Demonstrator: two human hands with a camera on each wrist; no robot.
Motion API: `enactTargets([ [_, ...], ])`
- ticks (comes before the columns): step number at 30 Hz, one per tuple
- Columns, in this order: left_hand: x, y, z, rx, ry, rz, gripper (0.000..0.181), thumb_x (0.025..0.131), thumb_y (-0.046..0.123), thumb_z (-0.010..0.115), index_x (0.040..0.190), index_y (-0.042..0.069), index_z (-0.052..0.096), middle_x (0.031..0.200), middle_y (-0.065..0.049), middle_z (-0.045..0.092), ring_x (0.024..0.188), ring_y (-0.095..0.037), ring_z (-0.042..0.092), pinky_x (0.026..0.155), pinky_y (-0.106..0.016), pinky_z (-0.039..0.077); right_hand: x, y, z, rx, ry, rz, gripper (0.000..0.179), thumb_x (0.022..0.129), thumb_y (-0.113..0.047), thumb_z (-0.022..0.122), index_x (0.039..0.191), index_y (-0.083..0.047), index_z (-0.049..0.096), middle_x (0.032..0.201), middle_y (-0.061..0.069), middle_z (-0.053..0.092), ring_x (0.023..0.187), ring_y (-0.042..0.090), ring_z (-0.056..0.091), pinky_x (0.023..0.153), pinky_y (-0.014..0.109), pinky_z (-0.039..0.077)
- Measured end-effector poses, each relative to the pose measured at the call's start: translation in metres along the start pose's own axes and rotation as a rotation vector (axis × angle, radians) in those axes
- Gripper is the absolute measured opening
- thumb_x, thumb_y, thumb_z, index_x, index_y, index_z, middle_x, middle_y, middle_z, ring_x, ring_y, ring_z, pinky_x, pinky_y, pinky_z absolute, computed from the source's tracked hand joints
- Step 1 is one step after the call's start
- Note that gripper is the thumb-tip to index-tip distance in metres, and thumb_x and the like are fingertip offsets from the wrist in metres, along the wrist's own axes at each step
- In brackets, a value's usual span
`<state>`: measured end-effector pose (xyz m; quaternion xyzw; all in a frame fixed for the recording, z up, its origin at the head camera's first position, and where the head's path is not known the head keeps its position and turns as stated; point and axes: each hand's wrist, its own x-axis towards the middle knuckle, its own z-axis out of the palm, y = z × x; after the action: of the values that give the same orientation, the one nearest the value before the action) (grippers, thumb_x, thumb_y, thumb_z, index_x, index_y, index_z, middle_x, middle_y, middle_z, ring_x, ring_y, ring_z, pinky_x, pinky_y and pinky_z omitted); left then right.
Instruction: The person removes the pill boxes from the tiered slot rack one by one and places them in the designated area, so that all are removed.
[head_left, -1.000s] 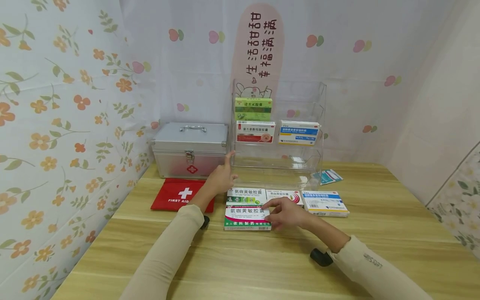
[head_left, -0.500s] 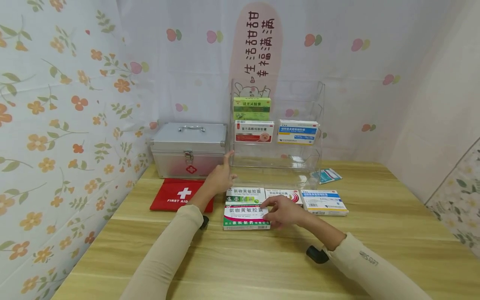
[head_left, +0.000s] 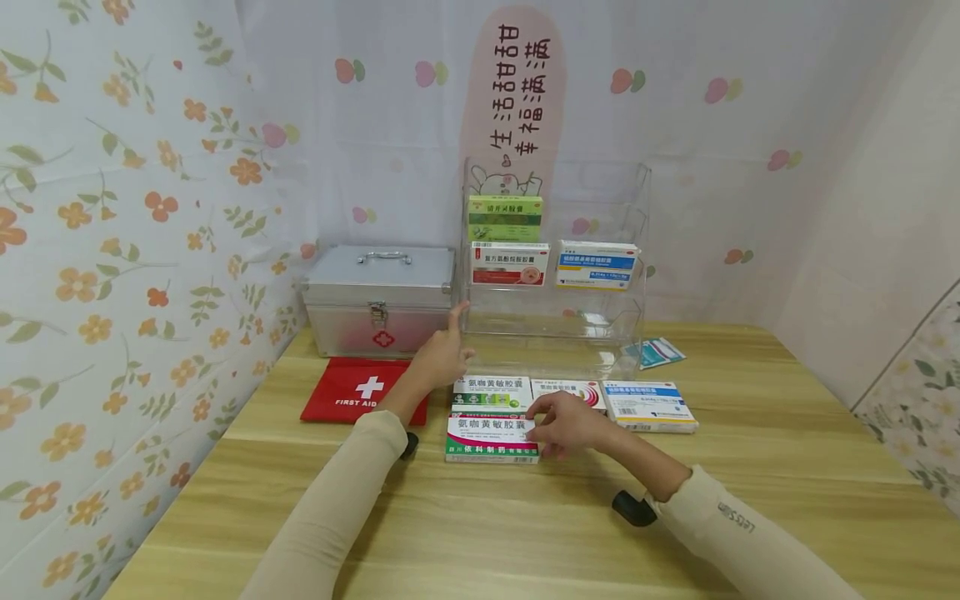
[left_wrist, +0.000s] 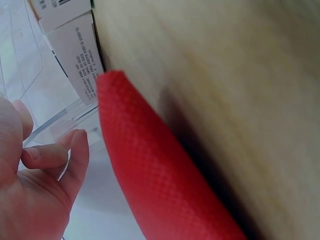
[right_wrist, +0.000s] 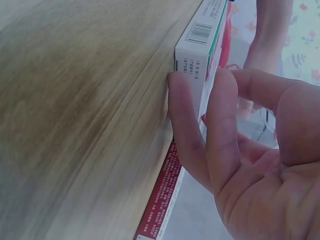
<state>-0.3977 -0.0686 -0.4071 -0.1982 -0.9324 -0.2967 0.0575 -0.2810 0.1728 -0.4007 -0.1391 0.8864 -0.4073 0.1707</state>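
Observation:
My right hand [head_left: 572,423] bends its fingers round the right end of a white, green and pink medicine box [head_left: 491,446], which lies on the table. In the right wrist view, fingers [right_wrist: 223,117] rest against the barcode end of this box [right_wrist: 200,45]. My left hand [head_left: 441,358] stretches its index finger to the left edge of a clear acrylic rack [head_left: 555,321]. Other left fingers [left_wrist: 75,160] bend loosely beside the clear rack edge in the left wrist view. Behind the held box lie white capsule boxes [head_left: 491,385] [head_left: 568,390] and a blue-white box [head_left: 651,404].
The rack bears a green box [head_left: 505,221], a red-white box [head_left: 510,265] and a blue-white box [head_left: 597,267]. Left of it stand a silver case [head_left: 381,287] and a red first aid pouch [head_left: 341,400]. A teal packet [head_left: 662,352] lies by the rack's right foot.
The medicine box under my right hand has shifted very slightly left and toward me. My left hand stays at the rack's left edge.

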Motion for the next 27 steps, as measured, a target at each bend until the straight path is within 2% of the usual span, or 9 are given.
enactTargets([
  [11,-0.001,0.001,-0.001,-0.001,-0.008,-0.02,0.094,0.095,0.017,0.067,0.154,0.031,-0.004,0.077,-0.011,0.058,0.056,-0.021,0.055,0.053,-0.031,0.048,0.002,0.002,-0.003,-0.01,0.026,-0.017,0.026,0.09,-0.01,0.071,0.112,0.001,0.064,0.08,0.007,0.069,0.058,0.023,0.067,0.053,0.037,0.056],
  [19,0.001,0.0,0.001,-0.015,-0.017,-0.029,0.094,0.095,0.017,0.067,0.153,0.033,-0.005,0.077,-0.011,0.058,0.057,-0.022,0.056,0.053,-0.032,0.048,0.005,0.001,-0.016,-0.047,0.166,-0.027,0.025,0.091,-0.009,0.07,0.112,0.003,0.066,0.086,0.009,0.07,0.064,0.026,0.067,0.053,0.038,0.056],
  [27,0.001,0.001,0.0,-0.004,-0.012,-0.025,0.094,0.095,0.018,0.067,0.154,0.033,-0.005,0.077,-0.011,0.057,0.058,-0.022,0.056,0.054,-0.032,0.048,0.01,0.009,-0.029,-0.062,0.273,-0.084,0.022,0.092,-0.013,0.068,0.109,0.002,0.068,0.089,0.011,0.07,0.068,0.028,0.069,0.052,0.036,0.054],
])
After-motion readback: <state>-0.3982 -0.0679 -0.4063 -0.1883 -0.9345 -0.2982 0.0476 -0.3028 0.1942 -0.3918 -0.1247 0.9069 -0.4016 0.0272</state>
